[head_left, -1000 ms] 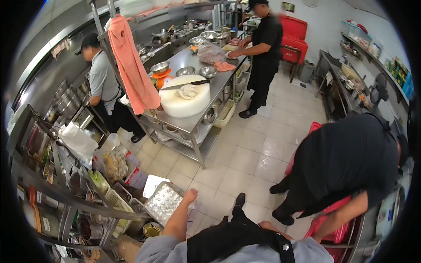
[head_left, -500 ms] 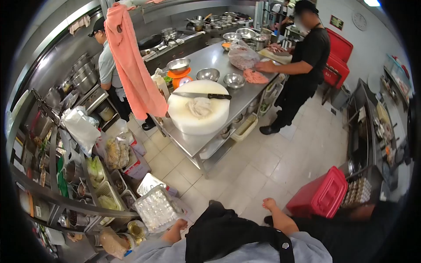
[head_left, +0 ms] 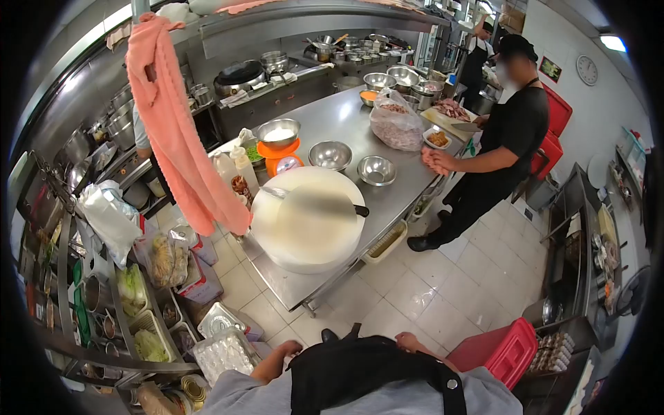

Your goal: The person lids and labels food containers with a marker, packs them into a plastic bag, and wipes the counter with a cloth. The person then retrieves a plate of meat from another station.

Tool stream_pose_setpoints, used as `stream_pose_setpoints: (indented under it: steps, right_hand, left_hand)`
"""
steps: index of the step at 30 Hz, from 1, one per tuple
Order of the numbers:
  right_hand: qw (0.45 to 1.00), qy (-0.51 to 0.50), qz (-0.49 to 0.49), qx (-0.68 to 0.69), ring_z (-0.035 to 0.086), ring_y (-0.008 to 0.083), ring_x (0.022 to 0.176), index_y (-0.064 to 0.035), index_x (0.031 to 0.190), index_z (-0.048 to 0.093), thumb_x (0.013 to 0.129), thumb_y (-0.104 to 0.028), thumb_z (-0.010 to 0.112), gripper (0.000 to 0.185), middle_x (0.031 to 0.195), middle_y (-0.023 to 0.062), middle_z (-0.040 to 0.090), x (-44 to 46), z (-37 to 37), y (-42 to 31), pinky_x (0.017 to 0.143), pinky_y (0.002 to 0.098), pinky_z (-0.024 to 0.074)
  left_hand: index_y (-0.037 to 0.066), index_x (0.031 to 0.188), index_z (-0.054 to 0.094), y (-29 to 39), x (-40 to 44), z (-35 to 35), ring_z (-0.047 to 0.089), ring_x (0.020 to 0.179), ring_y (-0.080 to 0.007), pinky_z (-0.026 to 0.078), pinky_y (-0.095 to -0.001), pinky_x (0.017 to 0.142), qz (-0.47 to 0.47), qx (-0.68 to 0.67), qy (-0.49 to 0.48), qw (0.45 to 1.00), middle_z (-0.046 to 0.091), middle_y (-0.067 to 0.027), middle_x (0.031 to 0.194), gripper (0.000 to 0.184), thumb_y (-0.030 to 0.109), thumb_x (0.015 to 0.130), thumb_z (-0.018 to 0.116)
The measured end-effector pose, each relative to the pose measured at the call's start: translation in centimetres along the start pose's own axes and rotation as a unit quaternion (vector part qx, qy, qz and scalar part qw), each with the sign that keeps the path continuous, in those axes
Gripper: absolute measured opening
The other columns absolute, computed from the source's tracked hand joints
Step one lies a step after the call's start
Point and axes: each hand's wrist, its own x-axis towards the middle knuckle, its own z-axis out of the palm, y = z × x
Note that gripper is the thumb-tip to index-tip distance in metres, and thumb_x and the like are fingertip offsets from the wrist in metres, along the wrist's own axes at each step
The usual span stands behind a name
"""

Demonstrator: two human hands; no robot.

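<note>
My left hand (head_left: pixel 290 348) hangs low beside my black apron (head_left: pixel 363 363), its fingers curled in with nothing visible in them. My right hand (head_left: pixel 408 342) is at the apron's other side, partly behind its edge, so the fingers do not show clearly. Neither hand touches the table. Ahead of me a thick round white chopping block (head_left: pixel 304 252) stands on the near end of the steel table (head_left: pixel 290 283). A knife with a black handle (head_left: pixel 361 210) lies across it. A blurred patch covers most of the blade and the block's middle.
A pink towel (head_left: pixel 173 131) hangs at the left. Steel bowls (head_left: pixel 377 170), an orange scale (head_left: pixel 280 155) and a bag of meat (head_left: pixel 396 124) stand on the table. A person in black (head_left: pixel 515 124) works at its right side. Crates of vegetables (head_left: pixel 149 346) line my left; a red bin (head_left: pixel 498 353) is at right.
The chopping block and table appear nearer and larger. My hands have moved in toward my body, the right one most. The person in black now holds the pink cloth-like item higher at the table edge.
</note>
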Motion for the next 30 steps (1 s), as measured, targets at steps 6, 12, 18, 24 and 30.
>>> stream_pose_setpoints:
  steps: [6, 12, 18, 24, 30]
  right_hand:
    - [0.954, 0.186, -0.053, 0.230, 0.064, 0.0158, 0.068, -0.0029, 0.107, 0.062, 0.094, -0.027, 0.050, 0.029, 0.085, 0.0105, 0.068, 4.8, -10.3, -7.6, 0.057, 0.0268, 0.0510]
    - [0.891, 0.259, -0.202, 0.313, 0.061, 0.0118, 0.067, -0.0041, 0.107, 0.061, 0.095, -0.033, 0.054, 0.032, 0.084, 0.0063, 0.066, 10.3, -28.3, -21.8, 0.059, 0.0240, 0.0477]
    - [0.882, 0.191, -0.284, 0.325, 0.059, 0.0084, 0.077, -0.0082, 0.117, 0.058, 0.095, -0.032, 0.053, 0.033, 0.090, 0.0019, 0.065, 14.0, -41.0, -35.9, 0.070, 0.0257, 0.0476]
    - [0.854, 0.124, -0.272, 0.425, 0.061, 0.0156, 0.082, -0.0076, 0.126, 0.046, 0.096, -0.024, 0.049, 0.035, 0.099, 0.0067, 0.064, 23.2, -48.1, -42.6, 0.071, 0.0295, 0.0502]
    - [0.676, 0.290, -0.114, 0.667, 0.058, 0.0312, 0.073, -0.0092, 0.117, 0.048, 0.090, -0.031, 0.057, 0.036, 0.103, 0.0151, 0.054, 40.5, -60.4, -37.3, 0.063, 0.0442, 0.0559]
  left_hand:
    - [0.011, 0.112, 0.062, 2.4, 9.3, -7.9, 0.065, 0.080, -0.0192, 0.053, -0.0350, 0.063, -0.430, -0.457, 0.099, 0.772, 0.066, -0.0083, 0.097, 0.038, 0.037, 0.084, 0.058]
    - [0.002, 0.104, 0.063, 4.6, 6.8, -5.5, 0.065, 0.070, -0.0197, 0.052, -0.0325, 0.058, -0.574, -0.386, 0.214, 0.690, 0.067, -0.0097, 0.082, 0.031, 0.026, 0.084, 0.061]
    - [0.000, 0.078, 0.065, 9.2, 6.3, 0.4, 0.062, 0.055, -0.0209, 0.051, -0.0363, 0.051, -0.690, -0.474, 0.328, 0.438, 0.065, -0.0113, 0.067, 0.016, 0.012, 0.080, 0.055]
    - [0.001, 0.098, 0.069, 9.9, 16.3, 3.2, 0.065, 0.066, -0.0198, 0.053, -0.0351, 0.064, -0.667, -0.460, 0.296, 0.506, 0.069, -0.0082, 0.079, 0.030, 0.023, 0.077, 0.065]
    - [0.001, 0.100, 0.066, 13.2, 24.6, -0.6, 0.067, 0.072, -0.0217, 0.054, -0.0366, 0.065, -0.683, -0.338, 0.381, 0.523, 0.069, -0.0110, 0.090, 0.029, 0.022, 0.080, 0.068]
